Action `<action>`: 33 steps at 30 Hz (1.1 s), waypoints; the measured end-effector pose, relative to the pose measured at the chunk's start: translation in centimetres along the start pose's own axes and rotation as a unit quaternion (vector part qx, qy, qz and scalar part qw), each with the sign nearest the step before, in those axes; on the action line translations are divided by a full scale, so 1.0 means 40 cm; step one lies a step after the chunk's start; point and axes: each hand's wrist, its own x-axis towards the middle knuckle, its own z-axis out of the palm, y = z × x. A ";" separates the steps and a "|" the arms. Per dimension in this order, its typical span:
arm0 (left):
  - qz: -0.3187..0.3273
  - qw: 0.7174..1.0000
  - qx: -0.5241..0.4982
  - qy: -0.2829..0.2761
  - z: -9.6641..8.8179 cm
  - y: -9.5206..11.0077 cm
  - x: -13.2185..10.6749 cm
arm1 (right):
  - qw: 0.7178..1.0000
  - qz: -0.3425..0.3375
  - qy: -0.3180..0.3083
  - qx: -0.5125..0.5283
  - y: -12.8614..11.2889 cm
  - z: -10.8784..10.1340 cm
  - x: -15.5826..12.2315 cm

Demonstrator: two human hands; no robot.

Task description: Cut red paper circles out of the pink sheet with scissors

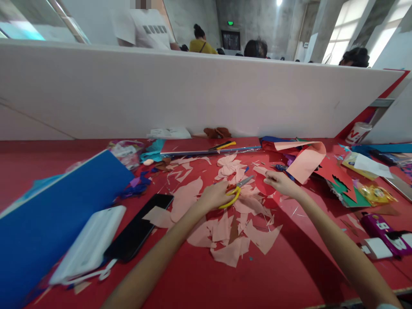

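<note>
My left hand (213, 195) is closed around a pair of scissors (236, 196) with yellow handles, its blades pointing right and away from me. Facing it, my right hand (283, 183) pinches a small piece of pink paper (260, 170) between thumb and fingers. The blade tips stop short of that piece. Below and around both hands, pink paper scraps (230, 234) lie scattered on the red table (257, 283), some cut into petal-like shapes. Just beyond my right hand, a larger curled pink sheet (307, 163) rests on other coloured paper.
On the left lie a black phone (140, 227), a white power bank (90, 242) with a cable and a blue board (64, 219). A yellow-and-black cutter (223, 146) sits at the back. To the right is a purple power strip (384, 234). A white partition (193, 94) stands behind; people are beyond it.
</note>
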 end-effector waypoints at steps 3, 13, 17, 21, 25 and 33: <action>0.037 0.999 -0.015 0.000 -0.022 -0.001 -0.002 | 1.000 -0.009 -0.005 -0.004 -0.006 0.003 0.003; 0.109 0.940 -0.322 0.011 -0.054 0.096 0.018 | 0.999 -0.014 -0.046 -0.011 -0.055 0.039 0.026; 0.078 0.937 -0.342 0.000 -0.041 0.116 0.019 | 0.999 -0.023 -0.047 -0.006 -0.056 0.049 0.029; 0.069 0.921 -0.384 -0.004 -0.033 0.119 0.022 | 0.999 -0.017 -0.034 0.000 -0.047 0.053 0.031; 0.065 0.904 -0.422 -0.009 -0.034 0.117 0.016 | 0.999 0.014 -0.009 0.043 -0.036 0.062 0.034; 0.063 0.904 -0.421 0.028 -0.034 0.111 0.000 | 0.958 0.098 0.056 0.265 -0.022 0.111 0.003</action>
